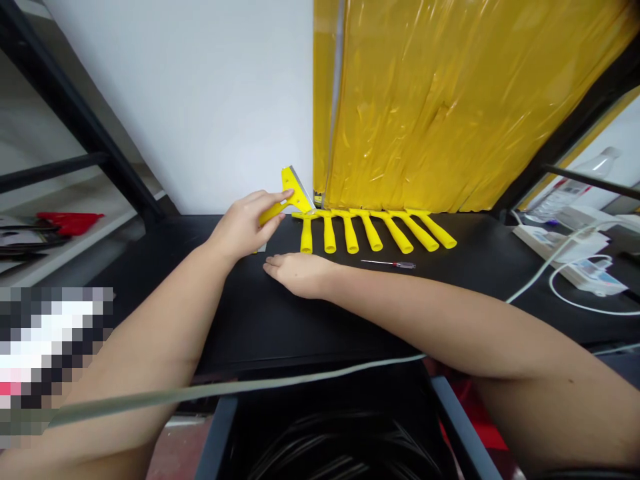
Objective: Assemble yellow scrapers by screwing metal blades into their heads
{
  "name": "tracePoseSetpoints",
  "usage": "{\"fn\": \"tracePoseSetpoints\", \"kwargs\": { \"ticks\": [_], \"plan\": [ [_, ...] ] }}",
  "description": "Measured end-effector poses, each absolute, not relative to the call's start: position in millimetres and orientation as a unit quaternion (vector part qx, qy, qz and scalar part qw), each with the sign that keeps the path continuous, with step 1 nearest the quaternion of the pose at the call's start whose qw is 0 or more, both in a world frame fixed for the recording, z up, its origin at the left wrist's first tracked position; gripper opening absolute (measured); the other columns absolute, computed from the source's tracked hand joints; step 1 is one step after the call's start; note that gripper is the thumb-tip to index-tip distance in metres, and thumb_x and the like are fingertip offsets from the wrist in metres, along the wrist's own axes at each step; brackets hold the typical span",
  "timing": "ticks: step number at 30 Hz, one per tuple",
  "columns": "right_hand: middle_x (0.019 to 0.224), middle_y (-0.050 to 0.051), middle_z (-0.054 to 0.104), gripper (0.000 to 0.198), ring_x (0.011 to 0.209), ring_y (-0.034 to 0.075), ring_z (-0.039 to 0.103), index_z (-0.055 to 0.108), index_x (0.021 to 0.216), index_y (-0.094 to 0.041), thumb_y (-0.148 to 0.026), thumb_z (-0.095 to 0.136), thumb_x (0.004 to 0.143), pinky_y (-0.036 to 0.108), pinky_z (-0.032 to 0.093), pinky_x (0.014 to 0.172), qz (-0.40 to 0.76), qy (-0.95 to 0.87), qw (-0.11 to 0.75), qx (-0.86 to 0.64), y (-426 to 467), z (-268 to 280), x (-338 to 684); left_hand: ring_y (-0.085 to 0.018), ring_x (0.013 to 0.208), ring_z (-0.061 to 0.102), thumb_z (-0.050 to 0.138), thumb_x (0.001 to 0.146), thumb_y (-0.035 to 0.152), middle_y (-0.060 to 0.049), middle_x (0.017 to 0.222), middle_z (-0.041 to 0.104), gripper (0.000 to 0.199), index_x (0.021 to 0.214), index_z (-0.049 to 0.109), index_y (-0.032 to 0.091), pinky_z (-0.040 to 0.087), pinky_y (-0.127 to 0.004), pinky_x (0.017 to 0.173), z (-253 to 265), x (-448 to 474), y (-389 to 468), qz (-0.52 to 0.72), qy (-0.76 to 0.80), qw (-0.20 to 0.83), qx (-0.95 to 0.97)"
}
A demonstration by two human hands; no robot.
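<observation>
Near the back edge of the table (300,327), the left hand (243,227) clamps its fingers on a scraper (294,194), seemingly clear of the blade (302,186); the right hand (300,273) has fingers together.

Smooth plastic scraper (296,196), metal blade (302,187)
</observation>
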State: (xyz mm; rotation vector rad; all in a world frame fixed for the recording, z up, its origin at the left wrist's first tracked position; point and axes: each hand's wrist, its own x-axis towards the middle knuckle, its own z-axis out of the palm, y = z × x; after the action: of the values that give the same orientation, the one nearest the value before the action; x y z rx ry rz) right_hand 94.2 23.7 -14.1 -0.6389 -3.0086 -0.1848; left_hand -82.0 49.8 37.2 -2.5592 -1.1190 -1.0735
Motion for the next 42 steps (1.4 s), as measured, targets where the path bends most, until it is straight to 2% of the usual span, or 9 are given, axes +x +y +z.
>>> {"fn": "tracePoseSetpoints", "kwargs": {
  "ticks": [5,9,12,16,22,29,36,39,42],
  "plan": [
    [0.151,0.024,0.057,0.046,0.136,0.029,0.062,0.057,0.145,0.001,-0.002,0.041,0.101,0.040,0.054,0.111,-0.090,-0.983,0.028,-0.155,15,-22,132,-0.025,0.105,0.069,0.058,0.099,0.034,-0.012,0.123,0.073,0.047,0.143,0.064,0.019,0.053,-0.039,0.096,35,-76,48,-0.348,-0.349,0.056,-0.868],
    [0.154,0.018,0.056,0.047,0.142,0.026,0.056,0.058,0.147,-0.003,-0.002,0.043,0.102,0.037,0.049,0.118,-0.042,-0.989,0.037,-0.134,12,-22,169,-0.023,0.098,0.069,0.058,0.100,0.033,-0.010,0.116,0.074,0.045,0.143,0.064,0.020,0.053,-0.037,0.092,31,-71,47,-0.323,-0.341,0.045,-0.882],
    [0.152,0.015,0.059,0.045,0.141,0.024,0.058,0.062,0.145,-0.007,-0.004,0.047,0.102,0.036,0.048,0.120,0.013,-0.991,0.061,-0.116,13,-18,197,-0.021,0.093,0.068,0.057,0.101,0.033,-0.009,0.111,0.074,0.045,0.144,0.063,0.020,0.053,-0.034,0.088,29,-70,46,-0.303,-0.332,0.035,-0.893],
    [0.142,0.015,0.068,0.034,0.134,0.022,0.065,0.071,0.133,-0.010,-0.016,0.050,0.107,0.036,0.051,0.116,0.066,-0.989,0.102,-0.088,16,-14,227,-0.020,0.088,0.067,0.058,0.101,0.034,-0.009,0.105,0.074,0.044,0.143,0.064,0.020,0.052,-0.033,0.083,29,-68,46,-0.289,-0.324,0.028,-0.901],
    [0.122,0.013,0.078,0.028,0.119,0.023,0.072,0.078,0.116,-0.012,-0.021,0.053,0.107,0.037,0.057,0.105,0.081,-0.982,0.123,-0.119,17,-12,243,-0.023,0.106,0.069,0.056,0.102,0.034,-0.009,0.120,0.074,0.041,0.141,0.065,0.024,0.053,-0.036,0.095,24,-58,41,-0.248,-0.310,-0.003,-0.918],
    [0.115,0.012,0.076,0.022,0.103,0.022,0.072,0.078,0.109,-0.014,-0.023,0.058,0.104,0.036,0.057,0.095,0.081,-0.978,0.136,-0.136,13,-9,239,-0.022,0.104,0.069,0.055,0.102,0.034,-0.008,0.120,0.072,0.043,0.144,0.064,0.029,0.053,-0.034,0.091,21,-49,35,-0.186,-0.323,-0.019,-0.928],
    [0.092,0.006,0.074,0.018,0.089,0.020,0.068,0.073,0.095,-0.018,-0.019,0.057,0.102,0.032,0.052,0.078,0.019,-0.979,0.130,-0.157,5,-5,234,-0.022,0.104,0.069,0.054,0.102,0.031,-0.007,0.120,0.071,0.042,0.143,0.064,0.030,0.052,-0.032,0.090,21,-46,32,-0.159,-0.329,-0.017,-0.931],
    [0.089,0.005,0.072,0.016,0.084,0.019,0.066,0.071,0.093,-0.018,-0.019,0.057,0.100,0.032,0.050,0.074,0.011,-0.974,0.164,-0.155,4,-4,238,-0.020,0.101,0.069,0.052,0.103,0.030,-0.007,0.120,0.071,0.042,0.144,0.064,0.031,0.052,-0.032,0.087,23,-43,29,-0.156,-0.332,-0.015,-0.930],
    [0.090,0.005,0.072,0.013,0.085,0.019,0.065,0.071,0.093,-0.020,-0.021,0.058,0.099,0.033,0.051,0.079,0.054,-0.954,0.245,-0.161,8,-2,243,-0.019,0.097,0.069,0.051,0.103,0.030,-0.006,0.118,0.071,0.042,0.143,0.064,0.033,0.051,-0.031,0.083,24,-42,27,-0.151,-0.330,-0.007,-0.932]
  ]
}}
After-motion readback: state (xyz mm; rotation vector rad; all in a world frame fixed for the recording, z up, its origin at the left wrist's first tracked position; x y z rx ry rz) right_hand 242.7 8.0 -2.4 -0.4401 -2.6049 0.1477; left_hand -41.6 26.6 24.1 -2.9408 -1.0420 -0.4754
